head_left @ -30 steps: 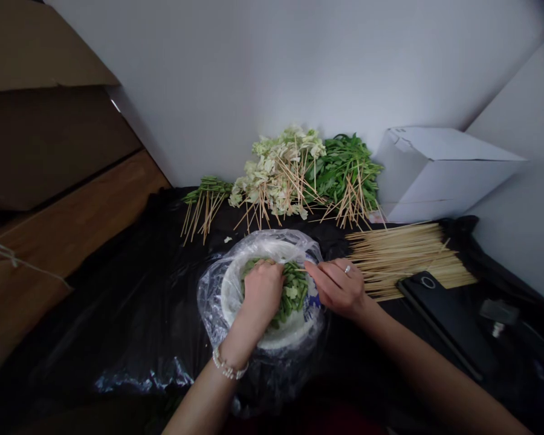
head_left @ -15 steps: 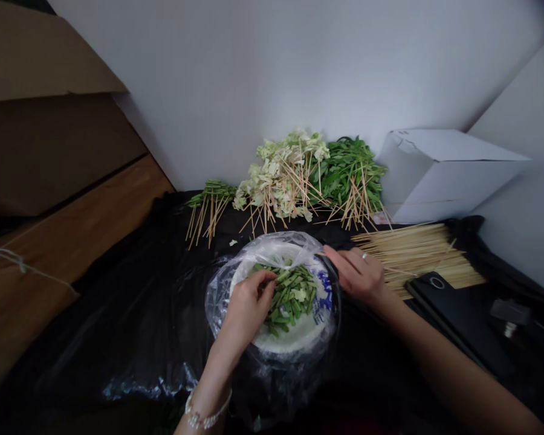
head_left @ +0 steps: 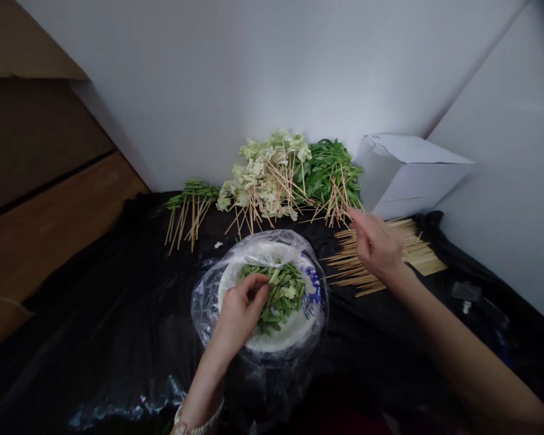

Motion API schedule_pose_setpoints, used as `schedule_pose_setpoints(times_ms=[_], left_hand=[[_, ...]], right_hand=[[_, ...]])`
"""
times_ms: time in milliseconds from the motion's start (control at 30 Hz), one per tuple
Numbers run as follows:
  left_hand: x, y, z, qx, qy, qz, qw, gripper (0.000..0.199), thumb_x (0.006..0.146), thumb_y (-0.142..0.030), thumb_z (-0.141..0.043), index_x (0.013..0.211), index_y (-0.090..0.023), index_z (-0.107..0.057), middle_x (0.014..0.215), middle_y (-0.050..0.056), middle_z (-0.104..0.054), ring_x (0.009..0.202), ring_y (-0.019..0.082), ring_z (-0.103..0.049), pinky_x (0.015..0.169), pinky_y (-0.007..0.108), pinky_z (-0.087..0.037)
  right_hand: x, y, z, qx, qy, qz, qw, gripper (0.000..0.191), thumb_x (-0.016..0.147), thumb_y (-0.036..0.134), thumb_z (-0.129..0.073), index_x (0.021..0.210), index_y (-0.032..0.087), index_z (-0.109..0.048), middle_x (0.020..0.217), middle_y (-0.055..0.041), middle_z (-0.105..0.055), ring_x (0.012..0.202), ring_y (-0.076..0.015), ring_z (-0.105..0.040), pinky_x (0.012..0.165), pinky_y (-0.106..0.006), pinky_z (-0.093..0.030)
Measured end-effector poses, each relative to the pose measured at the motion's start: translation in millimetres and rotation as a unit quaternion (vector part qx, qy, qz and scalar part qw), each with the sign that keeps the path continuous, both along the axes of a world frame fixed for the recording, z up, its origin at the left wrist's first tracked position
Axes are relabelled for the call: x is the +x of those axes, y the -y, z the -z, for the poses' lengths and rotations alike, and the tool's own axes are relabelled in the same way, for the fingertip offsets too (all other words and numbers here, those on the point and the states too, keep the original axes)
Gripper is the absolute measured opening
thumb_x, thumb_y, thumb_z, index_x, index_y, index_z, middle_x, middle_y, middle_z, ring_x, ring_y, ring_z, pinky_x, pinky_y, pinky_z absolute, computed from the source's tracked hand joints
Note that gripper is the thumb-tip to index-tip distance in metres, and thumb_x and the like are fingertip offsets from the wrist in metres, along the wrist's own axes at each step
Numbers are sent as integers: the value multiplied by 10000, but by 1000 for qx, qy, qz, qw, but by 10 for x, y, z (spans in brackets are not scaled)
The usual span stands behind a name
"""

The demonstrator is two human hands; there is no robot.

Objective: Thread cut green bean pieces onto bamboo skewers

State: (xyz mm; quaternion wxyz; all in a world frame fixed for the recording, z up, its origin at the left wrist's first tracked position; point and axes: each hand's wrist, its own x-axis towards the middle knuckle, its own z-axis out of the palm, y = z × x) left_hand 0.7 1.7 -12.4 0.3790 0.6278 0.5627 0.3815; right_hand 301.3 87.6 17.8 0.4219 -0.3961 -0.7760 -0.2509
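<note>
My left hand (head_left: 245,302) is over a white plate (head_left: 229,284) with a blue pattern, its thumb and finger pinching a green bean piece (head_left: 274,277). Beneath it lies a pile of cut green beans (head_left: 276,305) with a pale leafy scrap on top. A clear plastic bag (head_left: 204,302) wraps the plate. My right hand (head_left: 378,244) is raised above a bundle of bamboo skewers (head_left: 353,266), fingers bent and fingertips close together near the leafy greens' sticks. Whether something thin is between those fingertips is unclear.
Along the wall lie skewered green beans (head_left: 193,193), skewered cabbage (head_left: 263,169) and skewered leafy greens (head_left: 333,163). A white box (head_left: 403,175) stands at the right, with a small adapter (head_left: 466,293) nearer me. Black plastic sheeting (head_left: 131,314) covers the surface. A cardboard box (head_left: 31,127) is at left.
My right hand has moved from the plate's right rim up and right, over the skewers. My left hand stays at the beans. The view has shifted rightward.
</note>
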Motion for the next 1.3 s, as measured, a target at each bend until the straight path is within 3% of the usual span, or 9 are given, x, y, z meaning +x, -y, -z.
schedule_pose_setpoints(times_ms=[133, 267, 467, 833, 1033, 1300], left_hand=[[59, 18, -101, -70, 191, -4, 979, 252, 821, -413, -650, 967, -208, -633, 911, 71, -770, 842, 221, -722, 792, 364, -566], [90, 38, -181, -100, 257, -15, 961, 358, 792, -432, -705, 1053, -190, -673, 945, 74, -780, 854, 213, -725, 850, 370, -564], [156, 16, -182, -94, 279, -32, 955, 298, 767, -392, -753, 979, -185, -729, 954, 62, -778, 828, 187, -710, 845, 333, -554], [247, -42, -153, -99, 397, -76, 909, 317, 657, -367, -873, 875, -166, -762, 830, 50, -789, 741, 140, -694, 763, 247, -541], [205, -41, -164, -118, 458, -109, 875, 279, 614, -298, -907, 806, -174, -747, 752, 18, -768, 626, 67, -639, 620, 148, -497], [198, -28, -141, -126, 468, -134, 864, 340, 565, -269, -928, 867, -183, -797, 724, -9, -743, 621, 66, -648, 606, 144, -512]], right_hand=[[-569, 156, 31, 54, 52, -114, 991, 486, 923, 139, -520, 1405, 193, -495, 862, -53, -696, 677, -141, -594, 631, -280, -428], [-853, 210, 196, 42, 67, -169, 982, 458, 902, 96, -473, 1354, 141, -523, 761, -40, -666, 646, -137, -577, 609, -282, -415], [-824, 279, 348, 36, 88, -186, 978, 352, 913, 115, -496, 1249, 125, -603, 735, -35, -656, 663, -139, -568, 644, -278, -424], [-871, 300, 326, 10, 93, -192, 977, 346, 893, 81, -466, 1190, 116, -640, 713, -33, -636, 669, -140, -555, 635, -273, -420], [-844, 302, 286, 8, 92, -177, 980, 369, 881, 64, -455, 1194, 117, -643, 705, -26, -626, 656, -131, -540, 618, -269, -391], [-857, 322, 315, 3, 112, -178, 978, 364, 906, 87, -482, 1249, 106, -602, 728, -31, -639, 677, -136, -558, 620, -285, -384]])
